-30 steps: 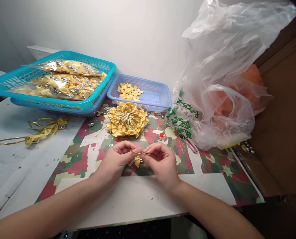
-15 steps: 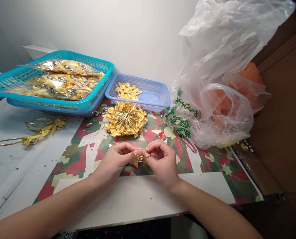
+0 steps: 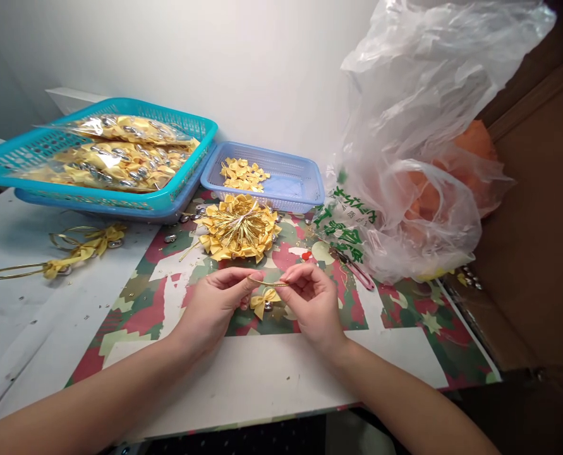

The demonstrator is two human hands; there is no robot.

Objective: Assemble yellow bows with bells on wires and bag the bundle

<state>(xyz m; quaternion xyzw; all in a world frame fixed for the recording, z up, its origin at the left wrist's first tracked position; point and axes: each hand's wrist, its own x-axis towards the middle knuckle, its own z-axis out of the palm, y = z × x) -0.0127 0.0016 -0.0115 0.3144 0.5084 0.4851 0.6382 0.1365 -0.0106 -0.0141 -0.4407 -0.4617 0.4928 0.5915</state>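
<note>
A thin gold cord point(image 3: 269, 284) stretches between my two hands above the table. My left hand point(image 3: 219, 294) pinches one end between thumb and forefinger. The other end is pinched by the thumb and fingers of my right hand point(image 3: 314, 297). Just below the cord, a yellow ribbon bow point(image 3: 262, 301) with a small silver bell point(image 3: 268, 306) shows between the hands; whether it is joined to the cord I cannot tell. Beyond my fingers lies a round bundle of yellow bows point(image 3: 238, 229), its gold cords gathered at the middle.
Left, a turquoise basket point(image 3: 167, 201) holds bagged bows and bells. A blue basket point(image 3: 309, 183) with loose bows stands behind the bundle. Several bows with cord loops point(image 3: 82, 251) lie at left. Pink-handled snips point(image 3: 361, 275) rest beside a large plastic bag point(image 3: 428, 126) at right.
My hands have drawn slightly apart, and the gold cord between them now lies straighter. The yellow bow below shows more fully.
</note>
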